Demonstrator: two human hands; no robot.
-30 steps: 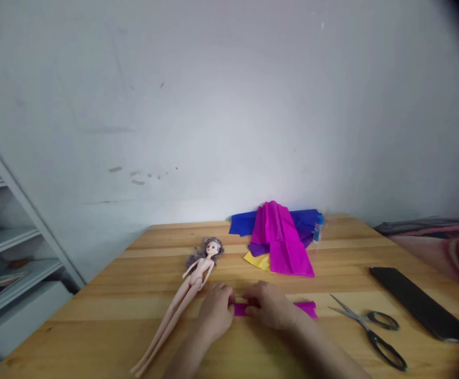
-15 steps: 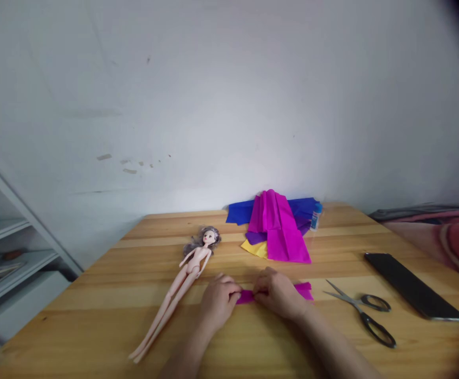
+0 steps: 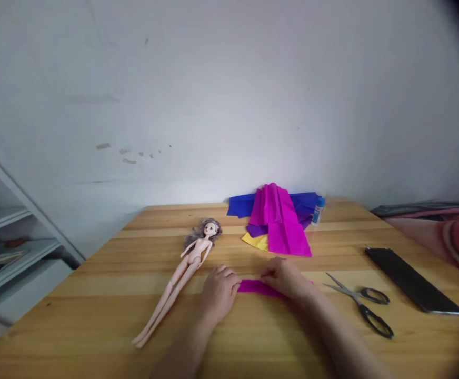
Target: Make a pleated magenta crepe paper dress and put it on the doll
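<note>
A narrow magenta strip (image 3: 252, 286), thin like crepe paper or cloth, lies flat on the wooden table between my hands. Its left end is pinched by my left hand (image 3: 220, 290), fingers closed. My right hand (image 3: 287, 277) bends over the strip with thumb and fingertips together on its far edge, covering much of the right part. Left of my hands a bare doll (image 3: 193, 259) with grey hair rests on its back, head away from me. Scissors (image 3: 358, 298) with black handles lie to the right, blades slightly apart.
At the back are a magenta sheet (image 3: 288, 231), a blue sheet (image 3: 240, 205), purple pieces and a yellow piece (image 3: 258, 242). Beside them is a blue-capped glue stick (image 3: 317, 211). A black flat device (image 3: 413, 279) lies at right. Shelves (image 3: 16, 252) stand at left.
My right hand has slid to the right along the strip, so more of it shows between my hands. The left hand keeps its hold. The view has shifted slightly.
</note>
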